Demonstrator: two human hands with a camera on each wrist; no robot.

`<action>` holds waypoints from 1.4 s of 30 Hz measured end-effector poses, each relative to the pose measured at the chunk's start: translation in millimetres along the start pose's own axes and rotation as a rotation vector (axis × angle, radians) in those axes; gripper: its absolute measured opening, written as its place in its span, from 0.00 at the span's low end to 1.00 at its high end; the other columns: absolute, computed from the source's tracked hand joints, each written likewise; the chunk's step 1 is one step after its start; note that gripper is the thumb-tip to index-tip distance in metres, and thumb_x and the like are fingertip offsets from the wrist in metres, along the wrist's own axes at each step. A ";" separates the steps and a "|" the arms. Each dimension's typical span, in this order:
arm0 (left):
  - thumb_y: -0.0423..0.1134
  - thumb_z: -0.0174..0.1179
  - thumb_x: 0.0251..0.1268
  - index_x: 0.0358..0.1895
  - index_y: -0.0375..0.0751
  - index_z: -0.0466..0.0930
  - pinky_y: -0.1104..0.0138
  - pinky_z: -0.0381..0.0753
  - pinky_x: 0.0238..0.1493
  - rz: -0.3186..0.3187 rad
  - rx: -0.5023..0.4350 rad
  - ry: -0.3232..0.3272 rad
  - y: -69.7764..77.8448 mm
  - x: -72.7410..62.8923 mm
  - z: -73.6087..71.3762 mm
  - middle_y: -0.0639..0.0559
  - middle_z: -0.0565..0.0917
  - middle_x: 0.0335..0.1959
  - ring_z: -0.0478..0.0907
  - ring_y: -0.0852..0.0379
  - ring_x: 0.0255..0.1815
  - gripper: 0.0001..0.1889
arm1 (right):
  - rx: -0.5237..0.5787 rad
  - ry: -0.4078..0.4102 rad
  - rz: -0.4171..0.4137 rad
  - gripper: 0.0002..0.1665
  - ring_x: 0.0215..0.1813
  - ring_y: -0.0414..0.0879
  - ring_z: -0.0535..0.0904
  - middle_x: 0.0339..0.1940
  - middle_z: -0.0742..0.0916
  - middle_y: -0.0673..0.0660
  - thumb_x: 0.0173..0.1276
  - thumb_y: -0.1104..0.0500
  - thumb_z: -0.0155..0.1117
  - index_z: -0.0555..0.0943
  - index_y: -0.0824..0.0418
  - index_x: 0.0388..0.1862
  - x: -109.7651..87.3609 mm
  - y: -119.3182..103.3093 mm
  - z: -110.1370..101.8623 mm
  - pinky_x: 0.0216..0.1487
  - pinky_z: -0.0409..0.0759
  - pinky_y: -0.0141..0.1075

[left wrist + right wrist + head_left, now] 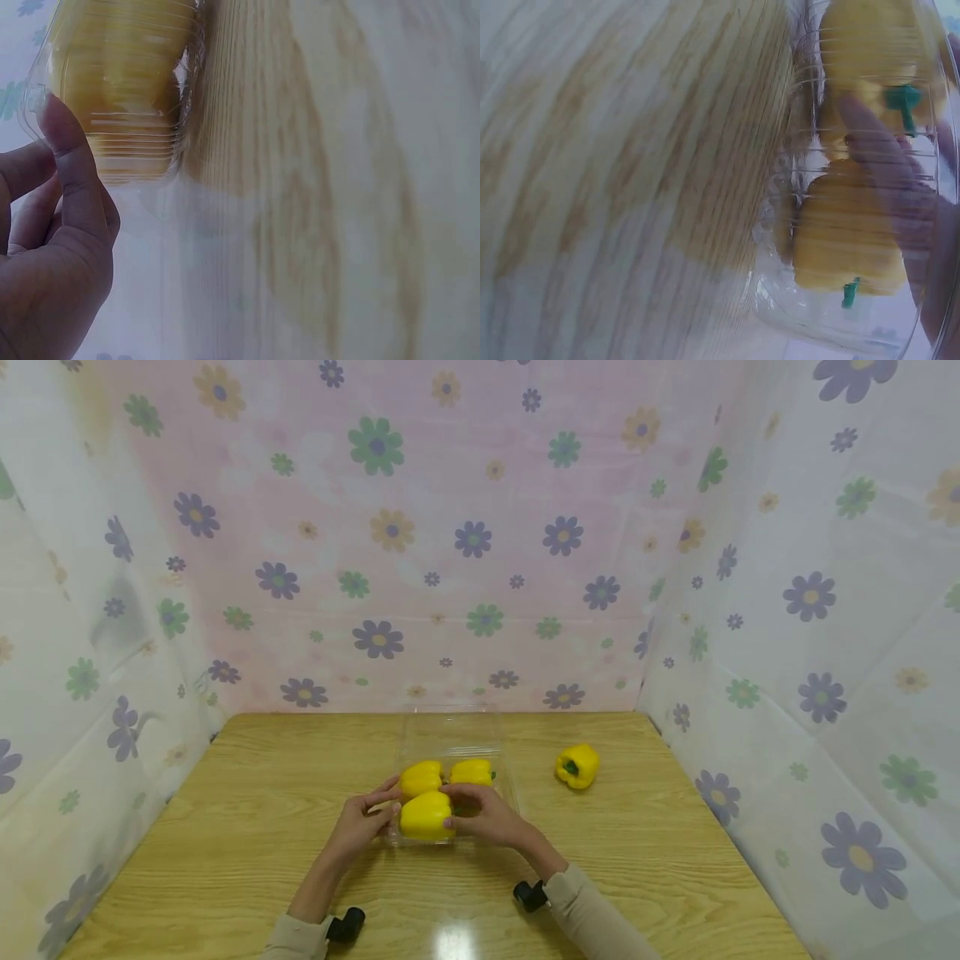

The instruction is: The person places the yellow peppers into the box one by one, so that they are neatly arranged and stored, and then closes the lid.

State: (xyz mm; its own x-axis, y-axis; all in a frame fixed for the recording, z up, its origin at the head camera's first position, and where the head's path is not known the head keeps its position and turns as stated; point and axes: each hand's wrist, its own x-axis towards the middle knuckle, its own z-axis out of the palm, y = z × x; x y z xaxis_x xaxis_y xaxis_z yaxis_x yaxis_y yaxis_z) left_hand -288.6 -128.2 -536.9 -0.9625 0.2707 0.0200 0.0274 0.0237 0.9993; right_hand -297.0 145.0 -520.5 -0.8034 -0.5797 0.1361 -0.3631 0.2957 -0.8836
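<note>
A clear plastic clamshell container [508, 789] stands on the table with its lid [450, 731] raised at the back. Inside are three yellow bell peppers: one at the back left [422, 778], one at the back right [472, 771] and one in front [426, 816]. My right hand [491, 817] grips the front pepper at its right end, thumb and fingers around it; the right wrist view shows the hand [889, 161] through the clear wall. At the container's left rim, my left hand [71, 217] pinches the edge between thumb and finger.
Another yellow bell pepper [577, 767] lies on the wooden table [622, 860], right of the container. Flower-patterned cloth [450, 585] hangs behind the table and along both sides. A black wrist camera [347, 927] sits on the left sleeve, another [530, 896] on the right.
</note>
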 end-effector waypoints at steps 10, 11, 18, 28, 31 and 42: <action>0.32 0.57 0.76 0.67 0.26 0.75 0.74 0.80 0.34 0.012 -0.028 -0.022 -2.0 1.7 10.5 0.43 0.62 0.80 0.78 0.62 0.35 0.21 | -0.022 -0.066 -0.024 0.32 0.69 0.60 0.76 0.70 0.78 0.65 0.74 0.61 0.65 0.71 0.67 0.74 -5.1 1.0 -12.2 0.66 0.77 0.48; 0.31 0.57 0.76 0.67 0.26 0.75 0.74 0.80 0.34 0.009 -0.032 -0.019 -1.8 1.5 10.6 0.44 0.62 0.80 0.78 0.62 0.34 0.20 | -0.020 -0.079 -0.020 0.32 0.69 0.60 0.75 0.70 0.78 0.65 0.75 0.61 0.65 0.70 0.66 0.75 -5.1 0.6 -12.9 0.67 0.76 0.48; 0.31 0.58 0.76 0.67 0.27 0.75 0.72 0.80 0.33 -0.003 -0.034 -0.023 -0.1 0.3 8.6 0.44 0.62 0.80 0.77 0.62 0.32 0.21 | 0.006 -0.104 -0.002 0.33 0.70 0.62 0.74 0.71 0.76 0.67 0.75 0.62 0.64 0.68 0.68 0.75 -4.9 -5.5 -12.6 0.69 0.75 0.52; 0.31 0.58 0.75 0.66 0.26 0.76 0.71 0.80 0.31 0.003 0.008 -0.014 5.0 3.0 1.8 0.43 0.64 0.79 0.76 0.60 0.30 0.20 | -0.026 -0.078 0.007 0.33 0.72 0.61 0.72 0.73 0.75 0.66 0.75 0.62 0.64 0.68 0.69 0.75 0.3 -11.3 -9.5 0.69 0.73 0.54; 0.30 0.58 0.75 0.65 0.26 0.76 0.71 0.79 0.30 -0.001 0.013 -0.006 7.2 3.7 0.4 0.43 0.64 0.79 0.75 0.60 0.28 0.20 | -0.029 -0.096 0.005 0.34 0.71 0.60 0.73 0.72 0.75 0.66 0.75 0.61 0.64 0.67 0.68 0.76 2.3 -10.5 -9.2 0.69 0.74 0.52; 0.30 0.60 0.74 0.65 0.26 0.77 0.69 0.79 0.28 -0.004 0.017 0.004 5.1 1.7 -1.9 0.43 0.66 0.78 0.72 0.59 0.24 0.20 | -0.197 -0.077 0.041 0.35 0.74 0.58 0.70 0.74 0.75 0.62 0.77 0.51 0.62 0.68 0.66 0.76 -8.1 -23.2 -16.1 0.72 0.69 0.55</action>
State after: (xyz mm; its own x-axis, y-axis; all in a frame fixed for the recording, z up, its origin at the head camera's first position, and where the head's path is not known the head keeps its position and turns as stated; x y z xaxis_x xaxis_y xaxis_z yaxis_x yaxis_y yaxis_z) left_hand -290.6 -129.4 -531.7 -0.9635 0.2672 0.0165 0.0286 0.0414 0.9987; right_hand -289.7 155.1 -493.9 -0.7837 -0.6181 0.0612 -0.4224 0.4581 -0.7821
